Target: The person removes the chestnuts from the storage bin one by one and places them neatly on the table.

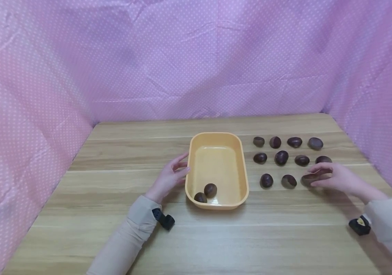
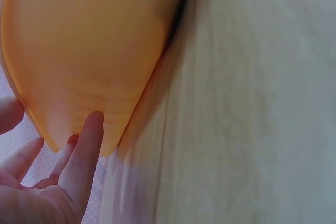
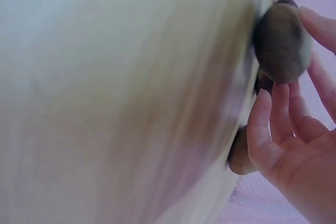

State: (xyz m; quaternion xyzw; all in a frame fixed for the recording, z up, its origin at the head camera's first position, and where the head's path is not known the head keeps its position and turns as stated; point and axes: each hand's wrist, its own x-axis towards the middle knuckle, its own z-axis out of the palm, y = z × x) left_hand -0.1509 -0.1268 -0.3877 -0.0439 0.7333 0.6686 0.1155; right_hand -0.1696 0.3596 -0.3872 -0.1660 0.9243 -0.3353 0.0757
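A yellow plastic tray [image 1: 217, 206] stands on the table with two chestnuts [image 1: 210, 190] at its near end. My left hand [image 1: 168, 178] is at the tray's left side, its fingers fairly straight and the fingertips right at the wall and rim. In the left wrist view, the fingers [image 2: 86, 156] overlap the tray's outer wall [image 2: 84, 51]. To the right, my right hand [image 1: 340, 178] pinches a brown chestnut [image 3: 283, 43] at the right of the nearest row. Its thumb lies against one end of the chestnut, and fingertips meet the other.
Several more chestnuts [image 1: 281, 157] lie in rows right of the tray. One chestnut [image 1: 323, 159] sits just beyond my right hand, partly covered by it. Pink dotted cloth [image 1: 196, 68] hangs behind and beside the wooden table [image 1: 130, 137].
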